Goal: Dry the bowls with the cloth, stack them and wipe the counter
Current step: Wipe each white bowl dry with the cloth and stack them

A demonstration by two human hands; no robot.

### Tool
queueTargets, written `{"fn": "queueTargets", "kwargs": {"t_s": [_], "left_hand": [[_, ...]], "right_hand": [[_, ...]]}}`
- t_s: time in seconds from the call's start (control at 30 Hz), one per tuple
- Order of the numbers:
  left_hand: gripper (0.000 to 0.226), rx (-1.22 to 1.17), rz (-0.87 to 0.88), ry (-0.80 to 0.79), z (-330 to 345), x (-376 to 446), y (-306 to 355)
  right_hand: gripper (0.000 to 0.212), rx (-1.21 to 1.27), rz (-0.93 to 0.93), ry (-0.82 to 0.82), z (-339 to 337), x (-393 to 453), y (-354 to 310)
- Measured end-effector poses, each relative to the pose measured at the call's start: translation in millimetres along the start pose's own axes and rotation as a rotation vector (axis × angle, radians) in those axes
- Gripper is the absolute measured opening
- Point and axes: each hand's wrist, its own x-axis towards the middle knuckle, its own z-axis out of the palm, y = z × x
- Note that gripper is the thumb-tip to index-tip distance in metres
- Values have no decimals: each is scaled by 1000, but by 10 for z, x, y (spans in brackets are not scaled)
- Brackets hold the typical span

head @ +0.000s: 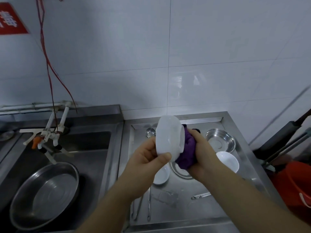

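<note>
Holding white bowl (169,137) on edge above surface (210,207), your left hand (146,158) grips its rim, thumb curled over near edge. Your right hand (201,153) bunches purple cloth (186,152) tight, pressing it against bowl's base. Below on surface: small white bowl (161,175) under left wrist, another white bowl (227,161) at right, steel bowl (220,140) behind it, steel bowl (180,172) partly hidden under cloth. Big steel basin (45,192) sits in sink at left.

white bowl (168,137) tilted on edge, purple cloth (186,153) against its base
</note>
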Motion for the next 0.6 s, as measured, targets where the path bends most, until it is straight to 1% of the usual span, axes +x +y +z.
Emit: {"fn": "queueTargets", "kwargs": {"t_s": [0.07, 0.17, 0.23, 0.27, 0.37, 0.47, 0.5, 0.6], "left_hand": [[45, -11, 1, 41, 19, 28, -34], [51, -46, -35, 81, 38, 34, -87], [51, -96, -69, 92, 66, 28, -86], [47, -137, -85, 96, 78, 30, -92], [19, -292, -193, 205, 86, 46, -55], [36, -331, -239, 272, 49, 42, -79], [35, -355, -247, 297, 55, 39, -72], [21, -364, -245, 392, 93, 56, -86]], "right_hand": [[47, 21, 9, 36, 31, 2, 29], [51, -12, -7, 128, 73, 9, 56], [43, -46, -12, 149, 76, 2, 78], [40, -58, -13, 150, 77, -4, 92], [33, -89, -21, 167, 102, -28, 119], [29, -84, -2, 188, 138, -61, 154], [29, -81, 8, 196, 150, -76, 168], [33, -113, -27, 224, 194, -129, 234]]}}
